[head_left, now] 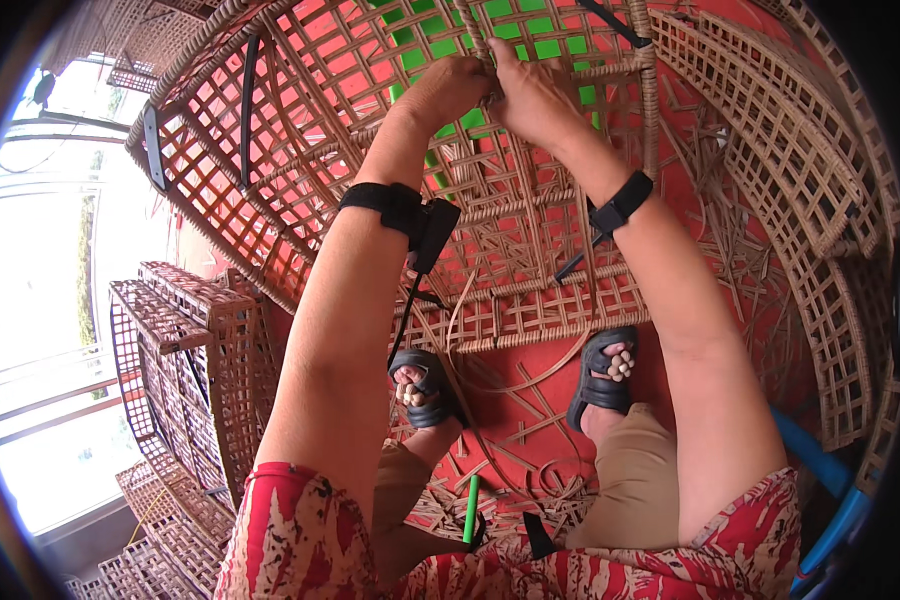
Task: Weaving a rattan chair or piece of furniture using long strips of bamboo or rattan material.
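A large open-weave brown wicker piece (pixel 560 325) stands in front of me, with strip-wrapped edges and inner bars. At its upper middle, my left hand (pixel 454 86) closes around a wrapped bar (pixel 471 22). Right beside it, touching, my right hand (pixel 532 100) is closed on the same bar, its thumb pointing up along it. Whether a weaving strip is pinched between the fingers is hidden. Below my right wrist, a long loose strip (pixel 588 235) hangs down over the weave. Behind the lattice shows a bright green slatted surface (pixel 430 38).
More wicker pieces stand on the left (pixel 170 340) and curve along the right (pixel 780 140). Loose strips (pixel 740 250) litter the red floor (pixel 490 400). A green-handled tool (pixel 472 508) lies between my sandalled feet. A blue tube (pixel 815 455) is at the lower right.
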A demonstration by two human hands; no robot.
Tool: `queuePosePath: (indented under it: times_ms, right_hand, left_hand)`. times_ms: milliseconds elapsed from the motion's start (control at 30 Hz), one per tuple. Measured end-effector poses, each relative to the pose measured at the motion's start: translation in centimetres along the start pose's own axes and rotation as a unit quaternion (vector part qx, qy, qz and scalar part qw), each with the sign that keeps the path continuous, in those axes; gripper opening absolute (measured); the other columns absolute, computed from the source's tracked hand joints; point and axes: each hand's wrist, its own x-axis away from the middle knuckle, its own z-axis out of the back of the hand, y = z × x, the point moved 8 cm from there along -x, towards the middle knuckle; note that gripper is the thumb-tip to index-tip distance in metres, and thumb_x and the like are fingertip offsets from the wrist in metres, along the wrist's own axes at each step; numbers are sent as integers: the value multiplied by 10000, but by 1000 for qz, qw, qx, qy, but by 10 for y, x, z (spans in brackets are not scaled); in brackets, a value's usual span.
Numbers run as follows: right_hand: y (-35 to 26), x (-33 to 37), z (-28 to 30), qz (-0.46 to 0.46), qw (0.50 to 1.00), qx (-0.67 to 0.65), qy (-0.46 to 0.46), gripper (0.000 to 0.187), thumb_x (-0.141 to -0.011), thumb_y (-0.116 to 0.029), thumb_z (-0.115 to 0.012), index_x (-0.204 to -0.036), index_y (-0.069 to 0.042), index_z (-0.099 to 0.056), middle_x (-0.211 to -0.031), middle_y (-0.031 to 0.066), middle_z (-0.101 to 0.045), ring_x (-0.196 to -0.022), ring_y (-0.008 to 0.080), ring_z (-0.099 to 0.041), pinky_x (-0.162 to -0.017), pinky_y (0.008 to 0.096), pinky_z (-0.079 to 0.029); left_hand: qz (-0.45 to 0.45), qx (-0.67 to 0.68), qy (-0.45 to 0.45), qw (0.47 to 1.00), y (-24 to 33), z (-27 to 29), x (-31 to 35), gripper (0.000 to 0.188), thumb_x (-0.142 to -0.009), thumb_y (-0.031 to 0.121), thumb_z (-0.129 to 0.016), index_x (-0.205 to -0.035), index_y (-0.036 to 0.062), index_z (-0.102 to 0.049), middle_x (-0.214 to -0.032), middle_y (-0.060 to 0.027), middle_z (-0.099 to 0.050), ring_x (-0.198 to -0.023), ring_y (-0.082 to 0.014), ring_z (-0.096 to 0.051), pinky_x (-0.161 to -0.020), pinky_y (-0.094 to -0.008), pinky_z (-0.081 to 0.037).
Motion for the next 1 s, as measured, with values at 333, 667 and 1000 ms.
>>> queuePosePath:
  times_ms: [333,667,1000]
  right_hand:
    - [20,-10,-22,-43,991,-108,-60,720,-749,-138,-603,-1398,-43,-305,-938,239,-641,-871,368,-643,-769,446,-491]
    - [27,-17,-28,-25,978,-185,-88,668,-796,-99,-514,-1417,-27,-281,-766,151,-623,-676,269,-589,-632,398,-448]
    - [25,-9,-25,-39,968,-221,-110,646,-800,2,-463,-1423,-46,-300,-817,162,-647,-702,242,-596,-652,373,-450]
  left_hand:
    - [272,221,337,874,30,-9,87,236,-884,124,-540,-1072,6,-619,-840,-117,-639,-731,-234,-621,-663,-336,-503]
    - [323,723,298,534,26,-90,69,216,-908,106,-525,-1108,25,-543,-750,-32,-600,-573,-111,-559,-541,-230,-469]
    - [310,662,238,640,14,-81,68,114,-901,164,-589,-909,50,-583,-597,10,-520,-527,-81,-512,-487,-223,-430]
